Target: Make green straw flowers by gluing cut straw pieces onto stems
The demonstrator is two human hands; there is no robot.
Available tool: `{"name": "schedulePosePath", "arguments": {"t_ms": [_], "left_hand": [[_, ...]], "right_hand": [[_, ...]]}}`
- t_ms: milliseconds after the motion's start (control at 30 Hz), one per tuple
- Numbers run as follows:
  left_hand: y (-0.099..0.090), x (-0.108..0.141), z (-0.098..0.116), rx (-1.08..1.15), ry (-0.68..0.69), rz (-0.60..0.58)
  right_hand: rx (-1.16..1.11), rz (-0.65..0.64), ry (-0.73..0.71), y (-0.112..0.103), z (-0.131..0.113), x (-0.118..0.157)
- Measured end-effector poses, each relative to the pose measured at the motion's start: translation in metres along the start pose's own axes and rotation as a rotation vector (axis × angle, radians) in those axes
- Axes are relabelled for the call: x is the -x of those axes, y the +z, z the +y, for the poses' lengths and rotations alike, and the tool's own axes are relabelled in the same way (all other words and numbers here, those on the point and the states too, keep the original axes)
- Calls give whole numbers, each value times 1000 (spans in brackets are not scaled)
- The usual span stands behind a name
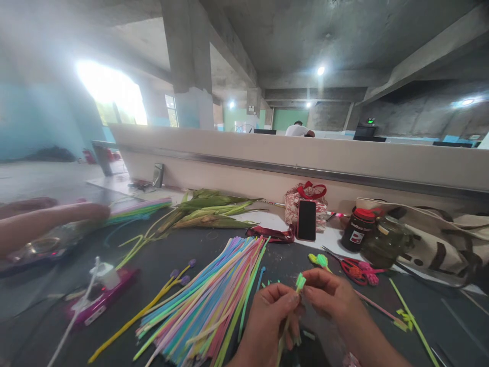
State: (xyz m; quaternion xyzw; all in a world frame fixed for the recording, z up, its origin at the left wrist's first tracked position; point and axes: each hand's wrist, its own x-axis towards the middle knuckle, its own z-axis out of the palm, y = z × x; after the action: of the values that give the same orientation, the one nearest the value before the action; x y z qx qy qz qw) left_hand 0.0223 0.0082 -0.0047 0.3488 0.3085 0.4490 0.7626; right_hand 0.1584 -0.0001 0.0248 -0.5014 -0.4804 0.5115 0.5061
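Observation:
My left hand [267, 321] pinches a thin pale green straw-like strip, its lower part running down below the fingers. At its top, a bright green folded end [300, 281] sticks up between both hands. My right hand [336, 300] closes thumb and fingers on that folded end from the right. Left of my hands lies a big bundle of pastel straw-like strips [206, 300]. Just beyond my hands is a small yellow and green knotted piece [320, 260]. Red-handled scissors [353, 270] lie to the right, touching a pink knotted flower [369, 273].
Another person's arm [49, 224] reaches in from the left. A purple power strip [103, 295] and yellow stem [130, 323] lie left. Corn husks [210, 209], a phone [306, 220], a dark jar [357, 232], a glass jar [385, 242] and a canvas bag [431, 244] line the partition.

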Motion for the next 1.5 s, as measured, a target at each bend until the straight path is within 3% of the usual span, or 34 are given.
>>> {"name": "schedulePosePath", "arguments": {"t_ms": [133, 367, 633, 1500], "left_hand": [[1, 1, 1, 20, -14, 22], [3, 3, 5, -10, -50, -4], [1, 3, 3, -31, -56, -64], [0, 1, 1, -58, -50, -84]], "right_hand": [[-30, -4, -2, 0, 1, 1], [-39, -121, -31, 0, -1, 1], [-45, -106, -7, 4, 0, -1], [42, -74, -32, 4, -4, -3]]}}
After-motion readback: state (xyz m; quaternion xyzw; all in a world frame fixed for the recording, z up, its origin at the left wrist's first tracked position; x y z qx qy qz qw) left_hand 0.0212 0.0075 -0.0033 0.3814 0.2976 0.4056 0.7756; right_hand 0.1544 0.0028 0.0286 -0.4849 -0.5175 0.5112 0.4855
